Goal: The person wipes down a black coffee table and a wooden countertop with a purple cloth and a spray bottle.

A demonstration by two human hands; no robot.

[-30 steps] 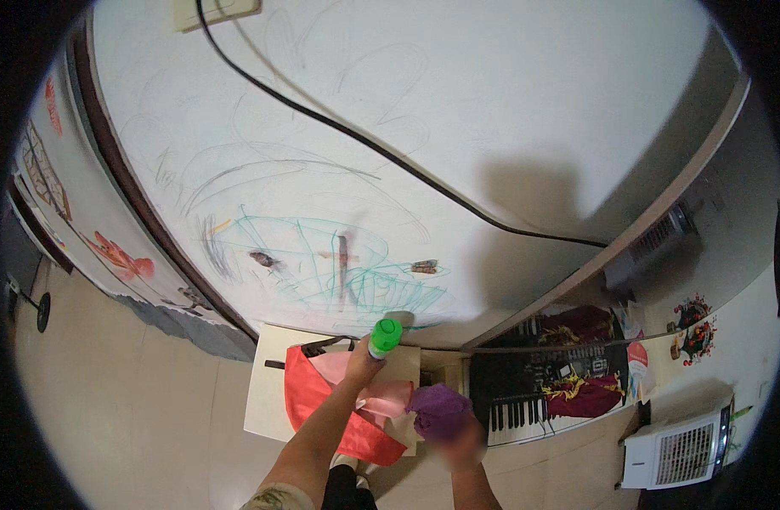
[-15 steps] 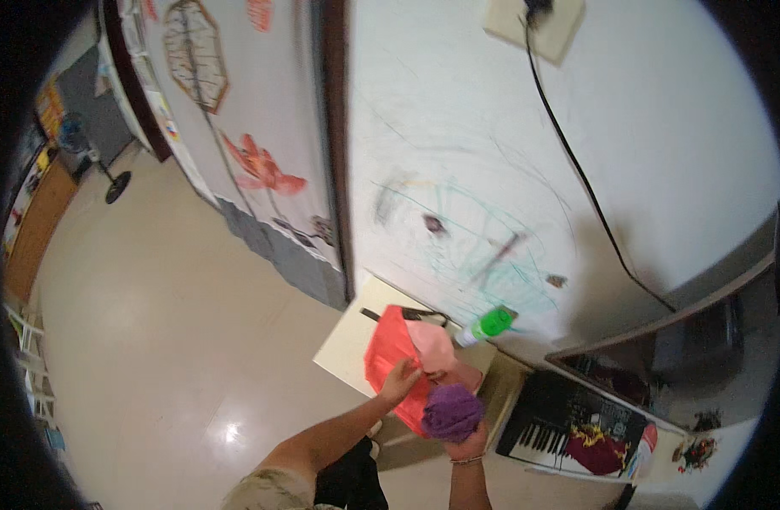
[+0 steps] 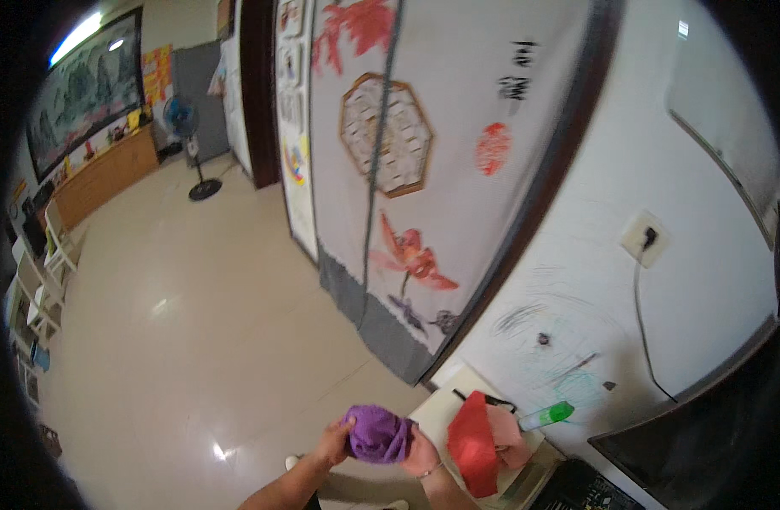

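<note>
A bunched purple cloth [image 3: 378, 434] is held up between my two hands, away from the table. My left hand [image 3: 334, 443] grips its left side, with the thumb on top. On the other side my right hand [image 3: 421, 455] pinches the cloth's edge; a bracelet circles that wrist. Just right of my right hand, a red fabric piece [image 3: 472, 442] lies on the pale table [image 3: 436, 416]. Against it rests a light pink cloth [image 3: 509, 436]. A white bottle with a green top [image 3: 547, 415] lies beside them near the wall.
A printed door curtain [image 3: 483, 229] hangs ahead. To the right are a dark screen [image 3: 687, 450], a black keyboard [image 3: 581, 489] and a wall socket [image 3: 645, 240] with a hanging cord. White chairs [image 3: 46, 293] and a standing fan [image 3: 186, 127] are at the left across the tiled floor.
The purple cloth has moved left, off the red fabric. My left hand has left the red fabric and now grips the purple cloth too. The view has turned left and up.
</note>
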